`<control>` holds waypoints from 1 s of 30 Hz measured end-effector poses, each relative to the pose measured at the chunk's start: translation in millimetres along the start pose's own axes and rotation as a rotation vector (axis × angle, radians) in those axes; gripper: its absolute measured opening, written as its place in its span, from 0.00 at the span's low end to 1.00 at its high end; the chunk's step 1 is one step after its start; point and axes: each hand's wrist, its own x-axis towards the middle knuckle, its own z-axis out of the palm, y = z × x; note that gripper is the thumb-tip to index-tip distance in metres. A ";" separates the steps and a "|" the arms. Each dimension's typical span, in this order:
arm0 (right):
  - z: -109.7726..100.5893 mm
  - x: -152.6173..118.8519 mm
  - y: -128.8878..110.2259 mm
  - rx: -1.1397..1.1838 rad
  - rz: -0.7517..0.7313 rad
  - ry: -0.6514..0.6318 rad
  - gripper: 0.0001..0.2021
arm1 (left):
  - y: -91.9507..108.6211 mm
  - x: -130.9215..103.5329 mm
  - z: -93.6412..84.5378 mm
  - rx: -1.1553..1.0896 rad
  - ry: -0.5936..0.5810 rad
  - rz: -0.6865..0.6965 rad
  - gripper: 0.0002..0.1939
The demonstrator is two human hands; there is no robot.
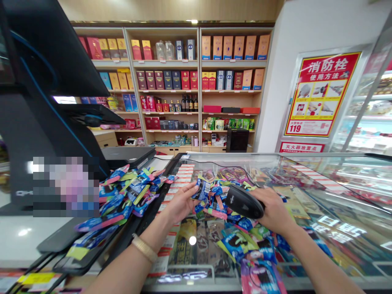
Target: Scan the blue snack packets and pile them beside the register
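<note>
Two hands (183,203), one scanner (243,202), one bracelet (144,248) are showing; snack packets (239,243) are overlapping, too many to count.

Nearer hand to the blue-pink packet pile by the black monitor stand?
Left. The left hand, holding a blue plastic packet, is right of the pile; the right hand, gripping a black handheld scanner, is farther right.

Packets (137,190) block left; room over right-hand glass (329,196)
</note>
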 end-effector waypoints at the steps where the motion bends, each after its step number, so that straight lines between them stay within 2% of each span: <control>1: -0.1 0.2 -0.1 0.001 0.003 -0.005 0.11 | 0.3 -0.3 0.6 0.008 -0.012 0.000 0.11; 10: 0.3 -0.2 0.0 0.008 0.027 -0.019 0.10 | -3.5 1.4 -0.4 0.077 -0.048 0.041 0.17; 13: 1.2 -1.3 1.2 0.010 0.026 -0.001 0.11 | -5.5 5.5 -2.5 0.174 0.056 0.213 0.20; 15: 1.5 -1.4 1.7 0.009 0.019 0.009 0.10 | -5.7 9.1 -5.2 0.342 0.151 0.405 0.20; 17: 1.5 -1.2 1.7 0.010 0.011 0.013 0.10 | -5.8 12.4 -9.5 0.611 0.235 0.558 0.18; 20: 1.3 -0.9 1.5 0.008 0.008 0.017 0.09 | -9.1 15.8 -17.4 1.015 0.295 0.659 0.15; 23: 1.7 -1.6 2.7 0.000 0.009 0.012 0.09 | -16.3 17.7 -22.9 1.177 0.215 0.708 0.13; 27: 2.9 -3.2 5.6 0.001 0.006 0.011 0.10 | -21.5 17.8 -22.3 1.172 0.066 0.760 0.14; 29: 2.9 -3.2 6.0 0.000 0.004 0.018 0.10 | -16.9 15.5 -19.5 1.243 0.058 0.810 0.15; 30: 2.8 -3.0 5.8 -0.003 0.002 0.023 0.10 | -12.2 13.3 -17.9 1.310 0.092 0.839 0.16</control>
